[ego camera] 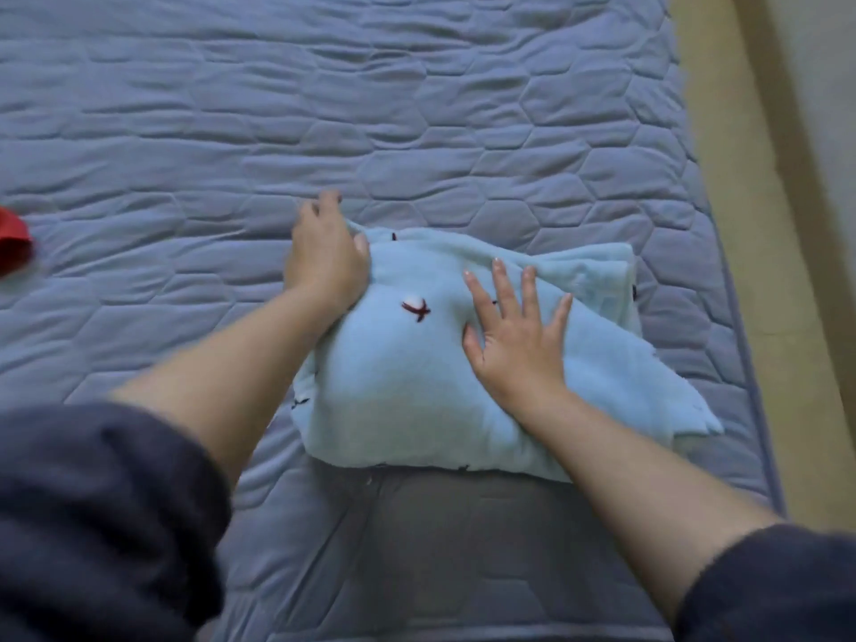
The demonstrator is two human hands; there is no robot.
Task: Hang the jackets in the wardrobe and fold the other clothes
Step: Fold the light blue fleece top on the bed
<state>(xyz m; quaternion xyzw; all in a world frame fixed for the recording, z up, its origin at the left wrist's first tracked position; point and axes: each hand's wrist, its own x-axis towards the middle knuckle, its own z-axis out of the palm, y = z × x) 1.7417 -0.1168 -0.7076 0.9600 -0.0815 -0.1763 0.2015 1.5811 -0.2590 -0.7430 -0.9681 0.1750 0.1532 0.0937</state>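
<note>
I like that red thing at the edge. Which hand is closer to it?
Left. The left hand grips a corner of the blue cloth, toward the red thing. The right hand lies flat on the cloth, farther off.

A folded pale blue fleece garment with small dark red marks (pixel 398 386) lies on a quilted grey-blue mattress (pixel 324 108). The left hand (pixel 326 257) grips the garment's far left corner. The right hand (pixel 519 335) presses flat on top, fingers spread. A red fabric item (pixel 14 245) lies at the left edge.
</note>
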